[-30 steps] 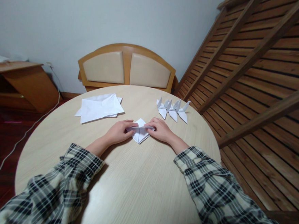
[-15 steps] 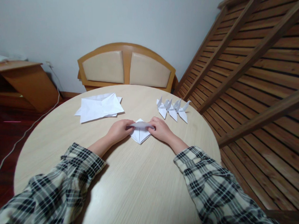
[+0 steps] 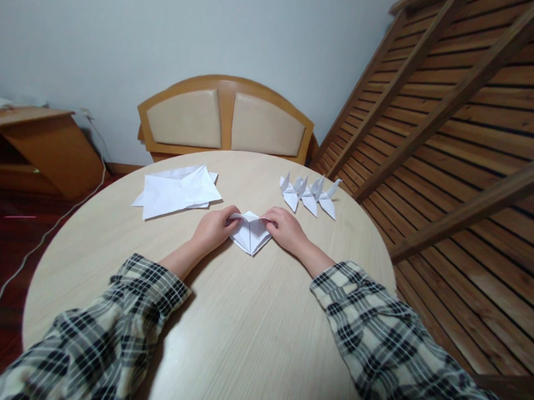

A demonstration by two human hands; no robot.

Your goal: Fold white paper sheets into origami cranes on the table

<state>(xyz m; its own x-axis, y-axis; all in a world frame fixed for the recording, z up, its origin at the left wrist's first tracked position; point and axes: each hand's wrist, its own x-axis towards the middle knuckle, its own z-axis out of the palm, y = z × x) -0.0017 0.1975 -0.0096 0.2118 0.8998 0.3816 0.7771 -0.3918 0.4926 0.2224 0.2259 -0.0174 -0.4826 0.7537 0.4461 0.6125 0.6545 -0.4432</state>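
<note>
L hand (image 3: 217, 226), R hand (image 3: 285, 228) pinch 1 folded ppr (image 3: 256, 236); 3 cranes (image 3: 310, 203) nr

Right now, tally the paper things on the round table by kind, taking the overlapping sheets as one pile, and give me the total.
Folded paper cranes: 3
Half-folded paper held between the left hand and right hand: 1
Pile of white paper sheets: 1 (sheets overlap, so their number cannot be told)
Total: 5

Fingers (image 3: 275, 216) partly hide folded paper (image 3: 250, 235) on the round table (image 3: 249, 327). Left of the table, a desk (image 3: 56, 142) is cropped.
</note>
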